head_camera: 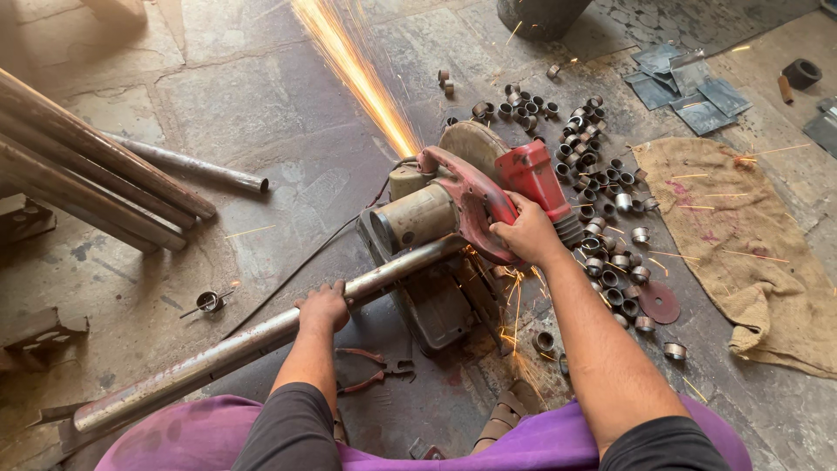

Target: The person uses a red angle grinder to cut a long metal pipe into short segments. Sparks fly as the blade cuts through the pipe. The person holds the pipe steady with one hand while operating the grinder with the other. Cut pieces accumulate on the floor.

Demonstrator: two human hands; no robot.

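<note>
Head view: a red chop saw [453, 218] is set on the stone floor [261, 113] at frame centre. Its handle is clenched by the right hand [527, 234], at 3 o'clock of the motor housing. A long steel pipe [261, 336] is fed under the saw from 8 o'clock; it is gripped from above by the left hand [324, 305], fingers wrapped round it. The cutting disc [475, 144] is seen at 12 o'clock of the saw, and a stream of sparks [357, 70] is thrown toward 11 o'clock.

Short cut pipe rings [602, 218] are scattered at 2 to 4 o'clock of the saw. A burlap sack [741, 235] is spread at 3 o'clock, beyond the rings. More pipes [87, 174] are stacked at 9 o'clock. Pliers [370, 371] are lying at 6 o'clock, just below the left forearm.
</note>
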